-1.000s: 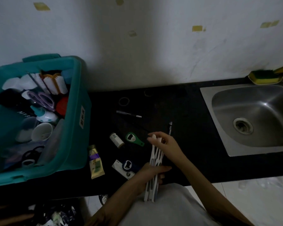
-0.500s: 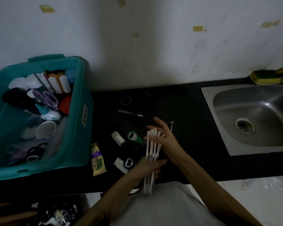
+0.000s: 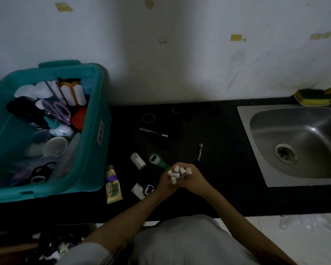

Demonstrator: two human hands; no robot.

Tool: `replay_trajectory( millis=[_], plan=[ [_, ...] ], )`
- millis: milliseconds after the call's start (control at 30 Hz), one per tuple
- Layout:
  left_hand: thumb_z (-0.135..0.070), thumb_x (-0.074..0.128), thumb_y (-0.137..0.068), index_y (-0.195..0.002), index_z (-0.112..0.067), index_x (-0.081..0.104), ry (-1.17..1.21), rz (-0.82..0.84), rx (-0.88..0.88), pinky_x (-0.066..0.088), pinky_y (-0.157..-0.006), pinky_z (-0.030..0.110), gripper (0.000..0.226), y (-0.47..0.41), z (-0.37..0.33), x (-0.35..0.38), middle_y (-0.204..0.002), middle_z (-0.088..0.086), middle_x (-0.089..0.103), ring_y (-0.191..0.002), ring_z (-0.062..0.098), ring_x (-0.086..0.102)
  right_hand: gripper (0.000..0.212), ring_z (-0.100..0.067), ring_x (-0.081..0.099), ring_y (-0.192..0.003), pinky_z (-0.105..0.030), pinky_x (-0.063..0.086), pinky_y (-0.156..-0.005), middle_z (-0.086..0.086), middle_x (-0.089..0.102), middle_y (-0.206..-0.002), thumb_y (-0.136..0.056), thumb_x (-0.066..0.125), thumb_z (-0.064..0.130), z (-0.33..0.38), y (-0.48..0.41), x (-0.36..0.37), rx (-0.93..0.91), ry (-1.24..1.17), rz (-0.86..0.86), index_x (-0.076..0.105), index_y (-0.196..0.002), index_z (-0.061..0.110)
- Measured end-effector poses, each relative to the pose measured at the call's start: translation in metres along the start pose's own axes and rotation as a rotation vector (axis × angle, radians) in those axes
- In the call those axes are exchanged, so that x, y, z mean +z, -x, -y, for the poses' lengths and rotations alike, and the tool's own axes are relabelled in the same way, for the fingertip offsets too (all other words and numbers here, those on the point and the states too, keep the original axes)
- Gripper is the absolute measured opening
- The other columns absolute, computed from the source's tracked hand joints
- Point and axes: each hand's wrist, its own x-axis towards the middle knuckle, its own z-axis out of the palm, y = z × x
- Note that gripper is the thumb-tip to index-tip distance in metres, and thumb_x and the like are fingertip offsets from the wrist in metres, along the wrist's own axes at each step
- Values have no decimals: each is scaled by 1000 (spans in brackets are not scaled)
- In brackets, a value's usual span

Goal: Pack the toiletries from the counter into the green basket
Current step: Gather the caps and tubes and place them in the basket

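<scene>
Clasping a bundle of white sticks from both sides, the left hand and right hand meet over the front of the black counter, fingers curled tight round the shafts so that only the blunt white ends poke up toward the camera (the rest of each stick is hidden inside the grip). Taking the hands as the centre of the dial, a green bottle opener lies just beside them at 11 o'clock, with a small bottle a little farther out at 10. A small white box sits near 8 o'clock, and a pale tube lies at 9, close to the green basket, which stands at 10 o'clock and already holds purple scissors, a white cup and white brushes. A slim pen rests at 11 o'clock farther back, a dark marker at 1, and the steel sink is well apart at 2 to 3.
</scene>
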Motion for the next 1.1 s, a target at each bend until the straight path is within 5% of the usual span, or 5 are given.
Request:
replay_trajectory(
  millis=[100,367,533,867,1100],
  plan=[
    [11,59,-86,-119,6,53,17,59,-82,38,-64,-4,34,-4,3,3,-95,-6,48,-80,-3,50,11,-27,62,-80,-10,46,-64,-12,61,-79,-84,65,-5,3,0,1,74,-65,-71,64,-80,5],
    [-14,63,-78,-108,-29,56,76,-18,48,53,-84,30,35,0,7,7,-102,-1,66,-98,2,63,31,8,56,-56,-13,46,-63,1,54,-65,-83,66,-6,-1,-2,10,154,-196,-154,54,-65,16],
    [-23,63,-82,-129,-12,53,33,13,22,42,-74,-1,49,1,12,5,-106,-15,58,-102,1,57,14,-7,62,-68,-23,51,-69,-7,59,-71,-87,65,7,7,-9,12,145,-312,-182,59,-75,6],
    [-17,59,-91,-52,-29,50,55,149,-105,35,-40,12,41,1,-32,-19,-43,-11,54,-37,-2,47,42,-9,38,-41,-22,37,-46,2,38,-47,-79,69,32,52,-28,7,12,-702,-288,38,-55,17],
    [-23,57,-94,-62,-20,48,103,175,-136,32,-36,15,34,2,-70,-68,-38,-9,47,-32,3,40,51,-9,26,-33,-20,28,-38,3,29,-37,-89,56,20,98,-44,21,-103,-880,-209,34,-43,19]
  ],
)
